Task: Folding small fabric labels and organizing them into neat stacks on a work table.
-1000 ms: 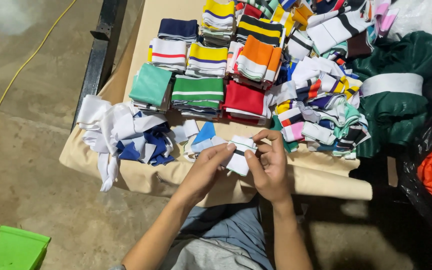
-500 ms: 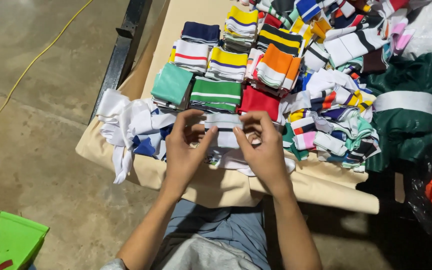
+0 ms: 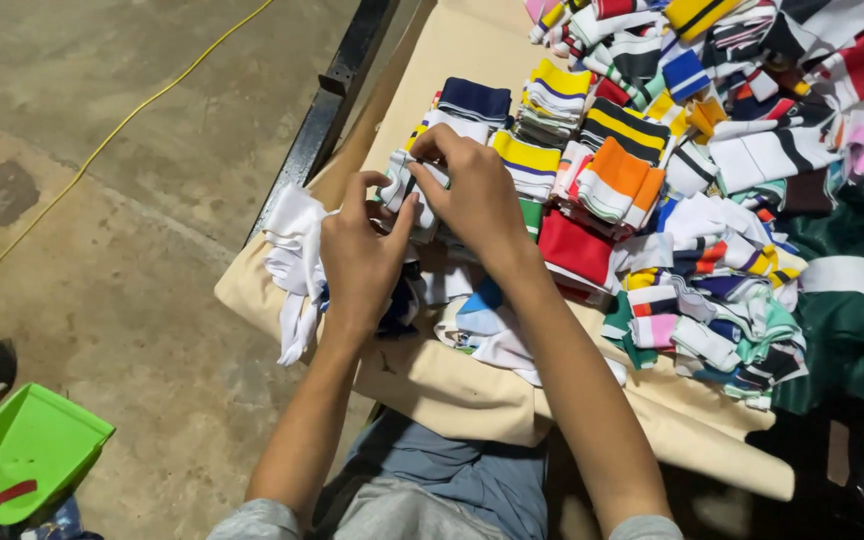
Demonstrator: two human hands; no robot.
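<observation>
Near the middle of the frame both hands meet over a small folded piece of white knit fabric with dark stripes (image 3: 404, 192). The left hand (image 3: 360, 262) comes up from the lower centre, its thumb raised against the near edge of the piece and its fingers curled underneath. The right hand (image 3: 474, 195) lies over the top of the same piece, fingers bent and pinching its far edge, so that both hands are closed on it and much of it is hidden.

The piece sits just above the left end of a beige cloth-covered table (image 3: 452, 385). To the left of the left hand lies a loose heap of white fabric pieces (image 3: 292, 255), with dark blue scraps beneath the palm. Just beyond the hands, towards the upper centre, stand neat stacks of folded striped knit bands: a navy and white stack (image 3: 472, 102), a yellow and white stack (image 3: 550, 100), an orange and white stack (image 3: 620, 180) and a red piece (image 3: 574, 248). The right side of the frame holds an unsorted pile of mixed striped bands (image 3: 722, 290). A green plastic tray (image 3: 27, 450) rests on the concrete floor at the lower left, and a yellow cable (image 3: 122, 130) crosses the floor at the upper left.
</observation>
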